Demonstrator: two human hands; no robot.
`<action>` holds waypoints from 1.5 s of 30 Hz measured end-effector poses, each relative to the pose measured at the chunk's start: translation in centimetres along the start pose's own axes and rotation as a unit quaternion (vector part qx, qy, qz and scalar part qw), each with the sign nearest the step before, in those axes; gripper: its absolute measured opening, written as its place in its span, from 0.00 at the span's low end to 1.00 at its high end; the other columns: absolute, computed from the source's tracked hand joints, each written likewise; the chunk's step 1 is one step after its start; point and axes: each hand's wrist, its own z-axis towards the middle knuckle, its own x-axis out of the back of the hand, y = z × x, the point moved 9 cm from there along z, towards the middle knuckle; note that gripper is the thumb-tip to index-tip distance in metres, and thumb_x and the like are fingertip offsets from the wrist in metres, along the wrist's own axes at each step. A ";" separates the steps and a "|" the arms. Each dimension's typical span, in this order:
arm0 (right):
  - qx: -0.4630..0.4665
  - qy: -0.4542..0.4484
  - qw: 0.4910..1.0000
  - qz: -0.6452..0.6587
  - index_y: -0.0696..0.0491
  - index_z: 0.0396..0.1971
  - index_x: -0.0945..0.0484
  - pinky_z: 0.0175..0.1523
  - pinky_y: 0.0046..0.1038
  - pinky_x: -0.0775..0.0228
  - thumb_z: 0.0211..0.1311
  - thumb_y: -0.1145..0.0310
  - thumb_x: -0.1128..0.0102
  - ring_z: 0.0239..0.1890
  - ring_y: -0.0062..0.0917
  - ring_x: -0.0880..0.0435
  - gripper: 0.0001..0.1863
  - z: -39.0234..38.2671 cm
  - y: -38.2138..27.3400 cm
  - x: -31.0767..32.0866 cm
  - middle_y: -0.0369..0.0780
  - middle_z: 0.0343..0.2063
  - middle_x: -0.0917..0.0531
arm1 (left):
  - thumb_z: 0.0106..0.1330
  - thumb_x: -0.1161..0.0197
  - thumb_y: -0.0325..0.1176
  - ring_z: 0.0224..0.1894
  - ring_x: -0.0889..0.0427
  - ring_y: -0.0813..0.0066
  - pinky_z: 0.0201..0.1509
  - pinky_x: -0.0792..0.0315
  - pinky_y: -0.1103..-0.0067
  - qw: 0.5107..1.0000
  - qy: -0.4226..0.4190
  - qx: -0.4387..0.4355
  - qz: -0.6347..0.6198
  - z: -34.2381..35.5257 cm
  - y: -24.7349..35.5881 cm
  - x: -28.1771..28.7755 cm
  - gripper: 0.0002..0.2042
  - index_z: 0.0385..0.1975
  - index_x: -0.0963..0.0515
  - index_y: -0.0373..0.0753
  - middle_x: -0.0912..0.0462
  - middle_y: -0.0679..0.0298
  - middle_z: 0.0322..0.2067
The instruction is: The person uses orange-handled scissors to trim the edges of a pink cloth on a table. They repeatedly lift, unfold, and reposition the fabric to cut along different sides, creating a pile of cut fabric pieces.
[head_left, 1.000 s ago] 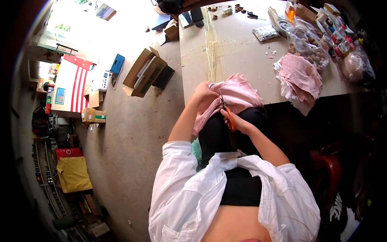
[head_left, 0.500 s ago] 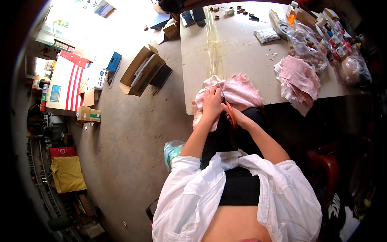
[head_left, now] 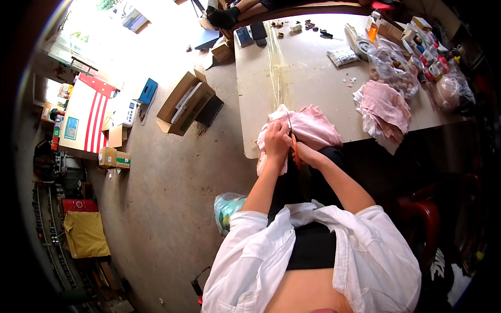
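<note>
Pale pink cloth [head_left: 319, 125] lies bunched over the table's near edge and hangs down toward my lap. My left hand [head_left: 276, 139] is closed on the cloth's left part, gripping it. In my right hand [head_left: 307, 155] is a pair of scissors [head_left: 295, 148] with orange handles, my fingers wrapped round them. Their metal blades point away from me and lie against the cloth beside my left hand. The blade tips are partly lost in the folds, and I cannot tell how wide they stand.
On the table [head_left: 313, 68], a second pink cloth pile [head_left: 385, 112] overhangs the edge at right. Behind it are plastic bags [head_left: 394, 65] and bottles [head_left: 436, 68]. An open cardboard box [head_left: 182, 104] stands on the floor at left. Another person's feet [head_left: 223, 17] show at the far edge.
The whole view has shifted slightly, with the table lower in it. Both hands stay at the cloth, and the scissors now stand more upright. The other person's feet have come into view.
</note>
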 end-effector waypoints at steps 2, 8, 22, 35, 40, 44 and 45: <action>-0.028 -0.016 0.999 -0.001 0.52 0.26 0.28 0.21 0.22 0.43 0.56 0.28 0.58 0.16 0.20 0.32 0.36 0.1 0.7 0.2 0.33 0.13 0.35 | 0.52 0.43 0.32 0.36 0.27 0.54 0.39 0.32 0.64 0.999 0.025 -0.019 0.014 -0.2 0.2 0.3 0.06 0.26 0.29 0.38 0.30 0.57 0.28; -0.034 -0.021 0.996 0.080 0.52 0.24 0.28 0.28 0.24 0.39 0.56 0.29 0.55 0.23 0.19 0.29 0.34 0.5 0.1 0.8 0.33 0.20 0.32 | 0.50 0.42 0.27 0.36 0.27 0.55 0.39 0.32 0.65 0.998 0.039 -0.045 -0.018 -0.6 0.5 0.8 0.04 0.25 0.28 0.38 0.30 0.58 0.27; 0.119 0.129 0.980 -0.091 0.65 0.09 0.26 0.16 0.30 0.32 0.61 0.36 0.58 0.09 0.33 0.24 0.42 0.8 0.2 1.8 0.45 0.07 0.26 | 0.50 0.44 0.25 0.34 0.26 0.56 0.37 0.31 0.66 0.998 0.053 -0.019 -0.033 -0.2 0.5 1.1 0.04 0.26 0.29 0.37 0.29 0.57 0.26; 0.003 0.030 0.999 0.022 0.58 0.43 0.25 0.21 0.31 0.28 0.61 0.38 0.54 0.19 0.28 0.19 0.34 3.6 1.5 1.4 0.43 0.16 0.22 | 0.51 0.45 0.25 0.36 0.25 0.56 0.41 0.31 0.67 0.996 0.062 -0.054 -0.046 -0.3 1.0 1.8 0.04 0.26 0.25 0.35 0.26 0.57 0.28; 0.139 0.084 0.983 -0.090 0.64 0.16 0.23 0.16 0.31 0.31 0.59 0.31 0.59 0.09 0.32 0.25 0.44 2.5 -0.7 1.8 0.46 0.09 0.26 | 0.54 0.46 0.26 0.41 0.26 0.53 0.47 0.32 0.66 0.997 0.029 -0.017 -0.070 -0.2 0.9 1.3 0.04 0.27 0.25 0.35 0.25 0.55 0.30; 0.051 0.112 0.982 -0.140 0.64 0.28 0.22 0.16 0.28 0.31 0.67 0.44 0.57 0.12 0.28 0.22 0.33 0.7 -0.2 1.8 0.43 0.11 0.25 | 0.53 0.46 0.25 0.40 0.26 0.55 0.45 0.31 0.65 0.999 0.032 -0.030 -0.022 -0.5 0.8 1.2 0.06 0.29 0.25 0.36 0.26 0.55 0.31; 0.067 0.131 0.981 -0.128 0.64 0.26 0.23 0.15 0.28 0.31 0.66 0.43 0.57 0.12 0.28 0.23 0.34 1.0 0.2 1.8 0.43 0.11 0.26 | 0.52 0.46 0.25 0.39 0.26 0.55 0.44 0.31 0.66 0.997 0.052 -0.050 -0.003 -0.5 1.2 1.5 0.06 0.30 0.25 0.37 0.26 0.56 0.30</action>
